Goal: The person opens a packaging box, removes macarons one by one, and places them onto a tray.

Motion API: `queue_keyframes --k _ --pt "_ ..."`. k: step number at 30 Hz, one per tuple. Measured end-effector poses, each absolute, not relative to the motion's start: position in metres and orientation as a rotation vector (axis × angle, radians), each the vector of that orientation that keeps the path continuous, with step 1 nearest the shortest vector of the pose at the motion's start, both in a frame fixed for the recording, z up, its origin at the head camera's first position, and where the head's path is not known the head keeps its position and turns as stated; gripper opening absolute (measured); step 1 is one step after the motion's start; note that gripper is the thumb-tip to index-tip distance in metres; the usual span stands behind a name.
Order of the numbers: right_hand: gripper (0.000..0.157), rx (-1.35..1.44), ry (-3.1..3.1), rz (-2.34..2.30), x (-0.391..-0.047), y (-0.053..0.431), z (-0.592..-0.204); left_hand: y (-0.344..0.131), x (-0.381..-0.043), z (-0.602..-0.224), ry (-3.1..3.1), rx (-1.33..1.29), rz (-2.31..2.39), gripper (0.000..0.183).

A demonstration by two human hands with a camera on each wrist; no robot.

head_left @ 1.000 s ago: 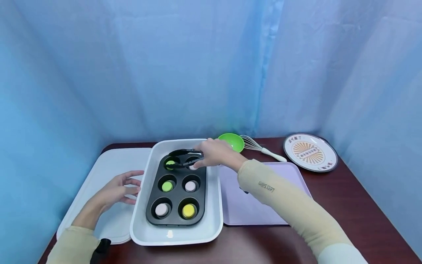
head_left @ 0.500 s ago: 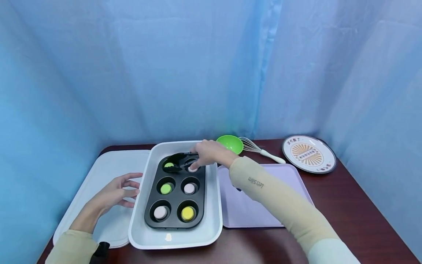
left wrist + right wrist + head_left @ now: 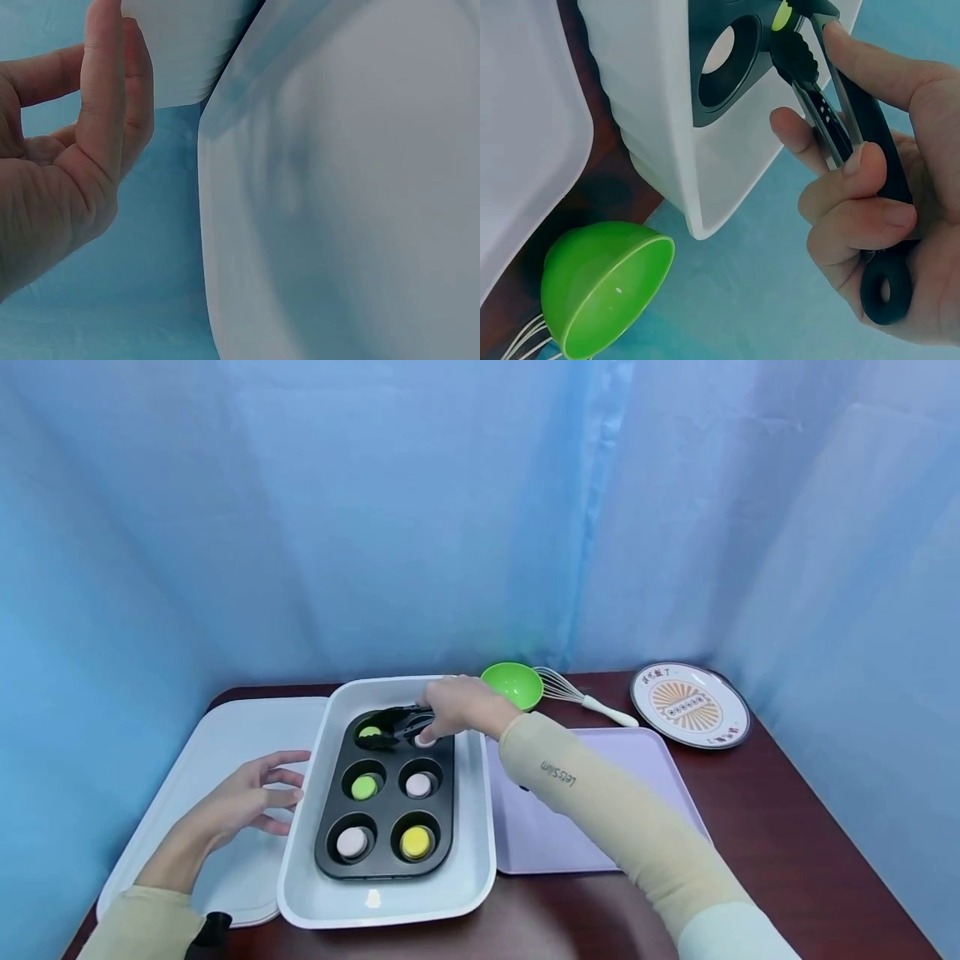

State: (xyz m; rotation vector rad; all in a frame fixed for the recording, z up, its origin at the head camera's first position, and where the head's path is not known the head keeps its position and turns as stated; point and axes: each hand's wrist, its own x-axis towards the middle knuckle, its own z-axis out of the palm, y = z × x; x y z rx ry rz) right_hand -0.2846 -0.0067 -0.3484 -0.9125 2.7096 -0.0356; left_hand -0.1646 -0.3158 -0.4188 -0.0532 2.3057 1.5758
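Observation:
A black muffin tin lies inside a white baking dish, with a round macaron in each of its cups. My right hand grips black tongs over the far row. The tongs' tips are nearly closed at the green macaron in the far left cup. In the right wrist view my fingers squeeze both tong arms, and a pale pink macaron sits in the cup beside them. My left hand hovers with relaxed fingers just left of the dish wall, holding nothing.
A white tray lies under my left hand. A lavender tray sits right of the dish. Behind it are a green bowl, a whisk and a patterned plate. Blue curtains close in the dark wooden table.
The tongs' arms have closed from a wide spread to a narrow grip at the far left green macaron. My left hand has barely moved.

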Motion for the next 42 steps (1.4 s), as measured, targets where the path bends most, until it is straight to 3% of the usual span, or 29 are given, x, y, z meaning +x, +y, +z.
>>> queue_keyframes --k 21,42 --pt "0.066 -0.981 2.723 -0.159 -0.290 0.005 -0.361 -0.316 -0.165 -0.417 2.295 -0.052 1.579 0.071" --pt "0.065 -1.077 2.732 -0.353 -0.281 0.032 -0.348 -0.315 -0.164 -0.418 2.309 -0.061 1.564 0.070"
